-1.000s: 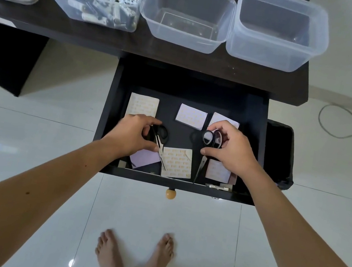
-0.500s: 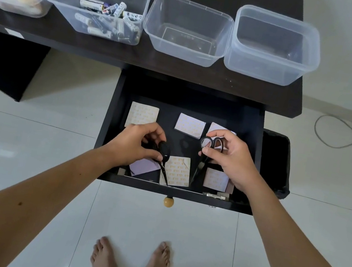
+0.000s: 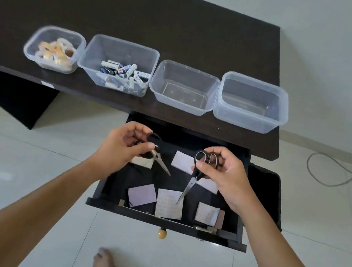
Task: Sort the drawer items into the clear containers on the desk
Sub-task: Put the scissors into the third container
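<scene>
- The left hand (image 3: 118, 146), at frame centre, grips one pair of black-handled scissors (image 3: 155, 151) by the handles, blades pointing down-right.
- The right hand (image 3: 222, 174) pinches a second pair of scissors (image 3: 196, 172) by the handle loops, blades hanging over the open drawer (image 3: 164, 222).
- Sticky-note pads (image 3: 142, 195) lie in the drawer below.
- Four clear containers sit in a row on the dark desk (image 3: 145, 10): tape rolls (image 3: 55, 53), batteries (image 3: 122, 72), then an empty container (image 3: 184, 87) and another empty container (image 3: 252, 103) at right.
</scene>
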